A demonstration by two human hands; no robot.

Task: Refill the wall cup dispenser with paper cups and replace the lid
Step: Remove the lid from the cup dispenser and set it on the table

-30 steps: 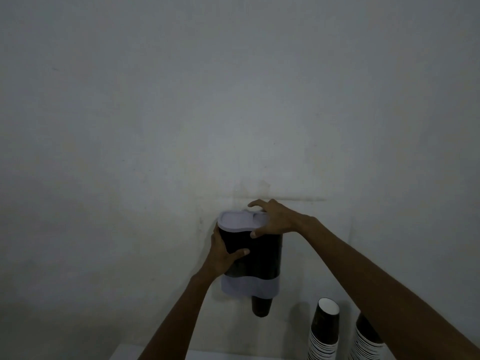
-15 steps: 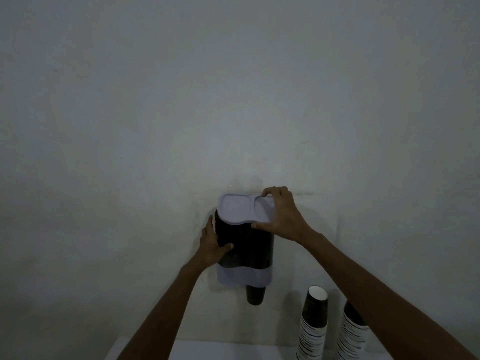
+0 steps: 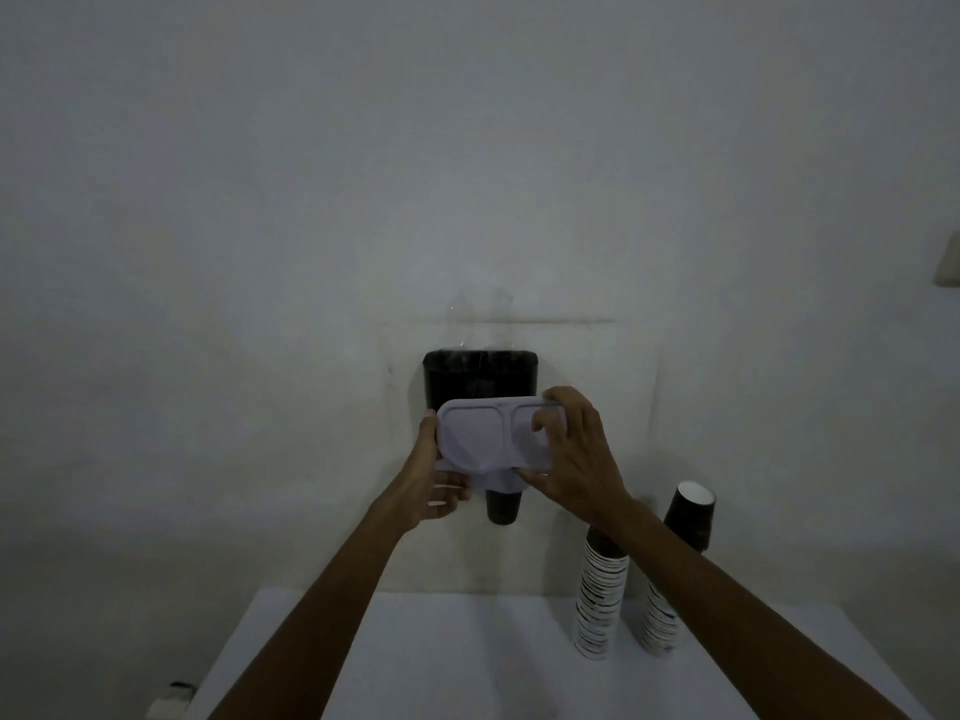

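Lifted clear of the dispenser point(image 3: 480, 379) since a moment ago: lid point(image 3: 496, 433), now tilted face-on in front of the dark body. Right hand point(image 3: 576, 459) clamped on the lid's right end, thumb pressed into the recess; left hand point(image 3: 434, 485) cupped against the left edge, grip on the lid shared. Opening step judged done; next, setting the lid down on the bench point(image 3: 467, 657) below the hands, then reaching right and down for the cup stacks point(image 3: 597, 600). Dispenser open on top, contents too dark to tell; one cup point(image 3: 503, 506) poking out underneath.
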